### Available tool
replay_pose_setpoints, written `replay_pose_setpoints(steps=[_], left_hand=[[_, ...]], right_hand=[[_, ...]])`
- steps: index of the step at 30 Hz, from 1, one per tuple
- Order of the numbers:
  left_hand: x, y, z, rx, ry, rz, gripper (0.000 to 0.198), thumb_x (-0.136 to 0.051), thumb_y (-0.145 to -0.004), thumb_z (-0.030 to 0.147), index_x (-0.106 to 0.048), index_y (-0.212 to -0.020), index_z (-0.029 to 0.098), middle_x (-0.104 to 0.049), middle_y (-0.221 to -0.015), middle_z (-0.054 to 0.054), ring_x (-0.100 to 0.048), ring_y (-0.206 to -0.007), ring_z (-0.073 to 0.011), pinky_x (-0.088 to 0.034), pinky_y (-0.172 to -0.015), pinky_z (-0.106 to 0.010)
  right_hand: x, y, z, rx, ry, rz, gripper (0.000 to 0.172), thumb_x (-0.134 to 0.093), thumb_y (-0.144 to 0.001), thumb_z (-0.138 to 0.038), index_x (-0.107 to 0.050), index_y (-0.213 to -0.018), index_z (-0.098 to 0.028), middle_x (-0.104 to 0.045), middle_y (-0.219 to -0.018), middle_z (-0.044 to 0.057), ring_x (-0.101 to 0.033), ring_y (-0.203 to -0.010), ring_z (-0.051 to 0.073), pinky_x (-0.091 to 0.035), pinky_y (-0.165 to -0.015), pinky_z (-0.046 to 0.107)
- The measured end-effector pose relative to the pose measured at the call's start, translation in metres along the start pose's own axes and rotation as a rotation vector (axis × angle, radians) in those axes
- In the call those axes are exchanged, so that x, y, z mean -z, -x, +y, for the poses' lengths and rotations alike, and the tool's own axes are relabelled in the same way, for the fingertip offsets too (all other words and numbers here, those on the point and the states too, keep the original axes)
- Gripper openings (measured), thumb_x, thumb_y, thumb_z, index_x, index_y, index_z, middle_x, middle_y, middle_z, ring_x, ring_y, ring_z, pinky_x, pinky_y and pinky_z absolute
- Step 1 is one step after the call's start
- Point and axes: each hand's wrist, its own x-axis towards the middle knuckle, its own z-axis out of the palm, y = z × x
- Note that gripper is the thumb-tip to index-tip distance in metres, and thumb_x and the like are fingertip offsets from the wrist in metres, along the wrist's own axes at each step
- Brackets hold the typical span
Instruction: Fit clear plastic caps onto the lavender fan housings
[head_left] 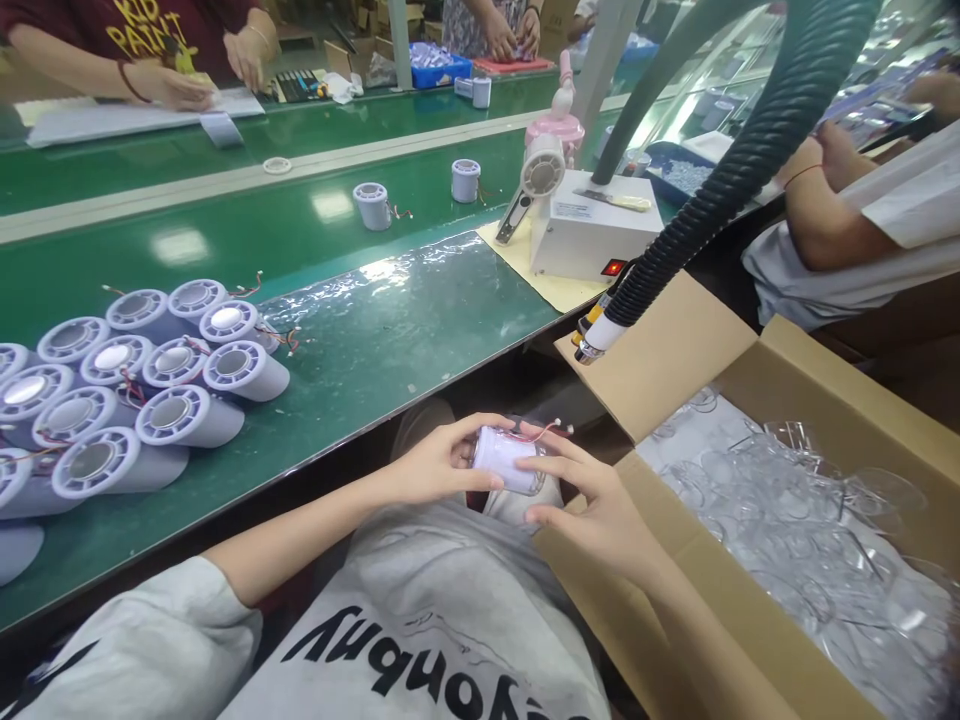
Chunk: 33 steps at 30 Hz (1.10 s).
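The white cylinder (504,462) is held over the lap, just below the edge of the desk (390,340). It is clasped between the left hand (431,468) and the right hand (600,505), both closed around it. The red wires (536,432) are best left free of the grip, with pressure light. A cardboard box (675,350) of clear parts (787,520) stands just beside.

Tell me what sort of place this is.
Most likely a factory assembly line: a long green conveyor belt, a batch of identical white cylinders stacked at its near side, and a cardboard box of clear plastic pieces. The left hand and right hand hold one more white cylinder with wires.
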Motion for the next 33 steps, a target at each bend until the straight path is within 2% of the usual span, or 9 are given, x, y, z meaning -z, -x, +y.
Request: replay_pose_setpoints(steps=[2,4,9,14,17,21,25,29,33], left_hand=[[0.0,0.001,-0.001,0.066,0.1,-0.025,0.064,-0.079,-0.074,0.032,-0.053,-0.132,0.023,-0.06,-0.128,-0.013,-0.067,-0.092,-0.0196,-0.057,-0.074,-0.032],[0.001,0.001,0.001,0.085,0.11,-0.065,0.07,-0.081,-0.073,0.031,-0.051,-0.136,0.026,-0.059,-0.131,-0.013,-0.068,-0.092,-0.0202,-0.058,-0.072,-0.031],[0.004,0.005,0.007,-0.067,-0.063,-0.132,0.079,-0.085,-0.067,0.018,-0.052,-0.137,0.031,-0.052,-0.144,-0.01,-0.059,-0.121,-0.0243,-0.052,-0.097,-0.033],[0.005,0.005,0.008,-0.031,-0.039,-0.108,0.084,-0.085,-0.067,0.018,-0.048,-0.141,0.031,-0.052,-0.145,-0.01,-0.057,-0.125,-0.0264,-0.049,-0.101,-0.036],[0.005,-0.011,0.005,0.019,0.059,-0.042,0.087,-0.088,-0.063,0.019,-0.049,-0.14,0.026,-0.058,-0.139,-0.013,-0.06,-0.121,-0.0262,-0.049,-0.1,-0.036],[0.008,-0.051,0.001,0.003,0.117,0.042,0.077,-0.09,-0.059,0.024,-0.058,-0.13,0.019,-0.062,-0.132,-0.015,-0.062,-0.118,-0.0272,-0.048,-0.099,-0.037],[0.008,-0.078,0.006,0.003,0.07,-0.004,0.075,-0.09,-0.059,0.025,-0.058,-0.127,0.017,-0.063,-0.129,-0.015,-0.063,-0.114,-0.0254,-0.048,-0.098,-0.037],[0.005,-0.069,0.011,-0.058,-0.053,-0.13,0.076,-0.086,-0.064,0.019,-0.055,-0.133,0.022,-0.058,-0.137,-0.014,-0.061,-0.118,-0.025,-0.05,-0.1,-0.039],[0.0,-0.046,0.013,-0.18,-0.174,-0.186,0.072,-0.085,-0.067,0.019,-0.057,-0.133,0.026,-0.053,-0.144,-0.013,-0.056,-0.128,-0.0265,-0.047,-0.106,-0.04]], right_hand=[[0.0,0.005,0.0,0.063,0.137,0.009,0.036,-0.079,-0.08,-0.023,-0.071,-0.114,-0.029,-0.059,-0.136,0.007,-0.057,-0.123,0.032,-0.047,-0.105,0.048],[0.0,0.007,0.0,0.066,0.117,0.003,0.035,-0.077,-0.082,-0.024,-0.067,-0.115,-0.027,-0.064,-0.129,0.007,-0.064,-0.113,0.029,-0.052,-0.099,0.046],[0.002,0.007,-0.008,-0.019,-0.007,-0.037,0.034,-0.078,-0.081,-0.024,-0.063,-0.112,-0.027,-0.068,-0.116,0.003,-0.068,-0.102,0.025,-0.058,-0.093,0.04],[0.003,0.006,-0.008,-0.082,-0.134,-0.057,0.036,-0.078,-0.082,-0.025,-0.062,-0.113,-0.031,-0.064,-0.122,0.001,-0.065,-0.108,0.023,-0.057,-0.094,0.038],[0.001,0.003,0.007,-0.09,-0.256,0.008,0.037,-0.079,-0.081,-0.025,-0.06,-0.112,-0.031,-0.062,-0.126,0.001,-0.064,-0.111,0.023,-0.056,-0.095,0.038],[0.004,-0.01,0.033,-0.051,-0.365,0.172,0.038,-0.082,-0.078,-0.03,-0.059,-0.107,-0.028,-0.063,-0.125,0.004,-0.061,-0.115,0.024,-0.057,-0.092,0.038],[0.017,-0.017,0.041,-0.005,-0.338,0.267,0.042,-0.083,-0.075,-0.037,-0.058,-0.106,-0.027,-0.064,-0.123,0.007,-0.063,-0.112,0.025,-0.059,-0.088,0.039],[0.03,-0.005,0.022,-0.03,-0.121,0.171,0.037,-0.079,-0.081,-0.034,-0.059,-0.111,-0.025,-0.06,-0.131,0.008,-0.065,-0.109,0.026,-0.057,-0.093,0.043],[0.034,0.006,-0.002,-0.068,0.022,0.062,0.036,-0.077,-0.082,-0.034,-0.059,-0.112,-0.025,-0.063,-0.125,0.008,-0.069,-0.1,0.027,-0.061,-0.086,0.043]])
